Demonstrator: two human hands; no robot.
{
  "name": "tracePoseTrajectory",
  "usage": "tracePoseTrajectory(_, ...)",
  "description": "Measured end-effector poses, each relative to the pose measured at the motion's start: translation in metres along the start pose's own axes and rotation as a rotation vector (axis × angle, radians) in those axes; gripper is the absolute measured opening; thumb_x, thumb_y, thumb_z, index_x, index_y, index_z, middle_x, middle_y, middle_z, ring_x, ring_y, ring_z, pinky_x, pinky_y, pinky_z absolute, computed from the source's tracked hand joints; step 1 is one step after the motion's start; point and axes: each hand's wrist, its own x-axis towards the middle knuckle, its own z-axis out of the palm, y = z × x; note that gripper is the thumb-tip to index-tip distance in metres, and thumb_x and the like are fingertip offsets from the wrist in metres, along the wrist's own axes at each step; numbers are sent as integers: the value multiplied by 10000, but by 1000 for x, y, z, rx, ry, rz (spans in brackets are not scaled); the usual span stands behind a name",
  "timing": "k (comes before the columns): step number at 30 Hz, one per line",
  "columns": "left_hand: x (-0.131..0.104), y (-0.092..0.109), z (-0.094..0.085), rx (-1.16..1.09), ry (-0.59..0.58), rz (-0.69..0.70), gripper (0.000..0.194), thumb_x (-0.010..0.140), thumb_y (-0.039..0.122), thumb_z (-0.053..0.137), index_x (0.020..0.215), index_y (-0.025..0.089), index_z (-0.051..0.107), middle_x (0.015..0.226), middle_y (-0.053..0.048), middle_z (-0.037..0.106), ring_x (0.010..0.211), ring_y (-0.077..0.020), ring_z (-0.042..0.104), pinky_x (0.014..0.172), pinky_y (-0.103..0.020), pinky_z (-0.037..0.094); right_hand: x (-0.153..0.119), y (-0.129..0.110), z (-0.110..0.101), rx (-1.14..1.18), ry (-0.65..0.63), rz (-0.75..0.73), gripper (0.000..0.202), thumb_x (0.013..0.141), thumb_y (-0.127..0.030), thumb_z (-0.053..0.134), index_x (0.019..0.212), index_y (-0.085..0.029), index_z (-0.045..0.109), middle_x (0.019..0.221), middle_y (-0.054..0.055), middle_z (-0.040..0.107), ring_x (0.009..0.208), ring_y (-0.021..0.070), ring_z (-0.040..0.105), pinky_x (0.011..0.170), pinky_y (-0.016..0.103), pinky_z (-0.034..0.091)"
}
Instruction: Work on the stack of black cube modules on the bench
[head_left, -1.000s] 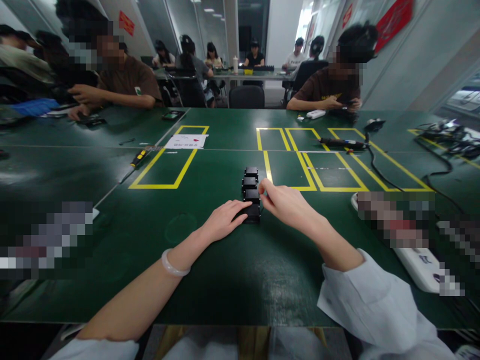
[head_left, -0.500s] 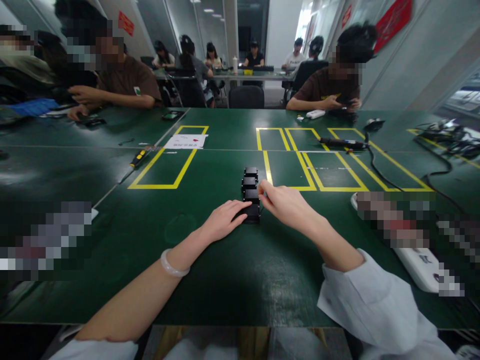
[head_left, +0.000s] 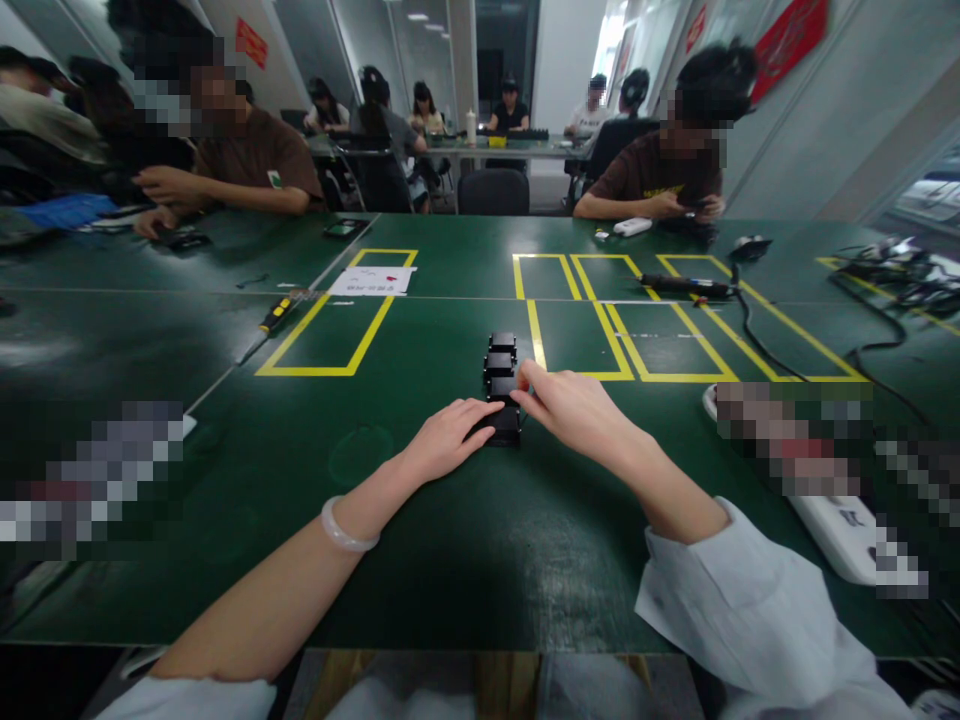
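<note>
Several small black blocks, each with little pins at its sides, stand in a row running away from me on the green table. On the nearest black block rests my left hand, fingertips at its far edge and thumb at its left side, holding it. My right hand is curled in a pinch at the right side of the row, beside the second block. A thin dark bit shows under its fingertips, but what the pinch holds is hidden.
Yellow tape outlines mark the table beyond. A yellow-and-black screwdriver lies left near a paper sheet. To the right are a black corded tool, a white power strip and tangled cables. Other people sit across the table.
My right fingertips have shifted slightly along the right side of the blocks. My left hand and the row stay in place.
</note>
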Motion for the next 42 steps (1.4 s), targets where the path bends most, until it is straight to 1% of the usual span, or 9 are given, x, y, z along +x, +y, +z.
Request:
tracePoseTrajectory(4,0,0,0,8,0,7,397,973,370,366,1343,239,426,1209,-47,559,1086,-201,517,956,-365,420,0,1,1,0,2,-15,214,944,-303,339,1038,-193,498,758,36,659,598,134,546,524,241,210)
tracePoseTrajectory(9,0,1,0,3,5,11,397,974,373,358,1343,244,427,1211,-53,560,1087,-206,518,957,-367,421,-1,0,-1,30,8,-29,218,934,-269,328,1050,-185,492,758,36,653,587,127,531,531,241,225)
tracePoseTrajectory(11,0,1,0,3,4,8,396,974,373,359,1341,243,428,1210,-53,560,1088,-206,518,957,-368,422,-2,0,-1,42,8,-31,216,936,-275,331,1044,-185,494,759,37,653,589,125,529,535,242,230)
tracePoseTrajectory(16,0,1,0,5,13,8,389,971,371,369,1329,236,440,1197,-52,569,1080,-206,521,955,-370,424,0,0,1,54,15,-34,250,954,-379,337,1020,-196,494,747,30,652,619,137,552,535,238,231)
tracePoseTrajectory(18,0,1,0,3,13,4,391,971,372,366,1330,235,440,1199,-56,570,1078,-208,523,951,-370,427,0,0,2,35,19,-32,259,958,-395,333,1012,-199,495,738,29,652,624,142,561,530,238,225)
tracePoseTrajectory(29,-1,3,-3,-12,-1,-11,403,975,381,348,1345,248,433,1227,-57,554,1112,-210,507,966,-374,421,-1,-2,-2,18,5,-23,211,947,-277,321,1040,-189,490,766,39,659,606,133,550,531,241,214)
tracePoseTrajectory(32,-1,3,-2,-8,-6,-9,399,972,374,359,1343,247,435,1217,-55,557,1103,-209,509,957,-366,424,-1,-2,-1,31,16,-26,213,947,-283,321,1037,-189,490,771,40,661,607,133,550,536,241,217)
tracePoseTrajectory(37,0,3,-3,-1,-5,0,398,970,365,368,1340,235,436,1215,-61,558,1096,-210,511,962,-369,418,-1,-2,-1,32,0,-23,241,956,-350,327,1024,-192,496,755,37,658,625,143,563,532,239,216)
tracePoseTrajectory(42,-1,3,-3,-11,-8,-3,403,974,368,359,1355,253,419,1217,-53,553,1098,-207,508,959,-368,421,-1,-1,-2,12,-1,-16,207,947,-286,331,1035,-186,490,761,35,657,606,135,555,528,244,217)
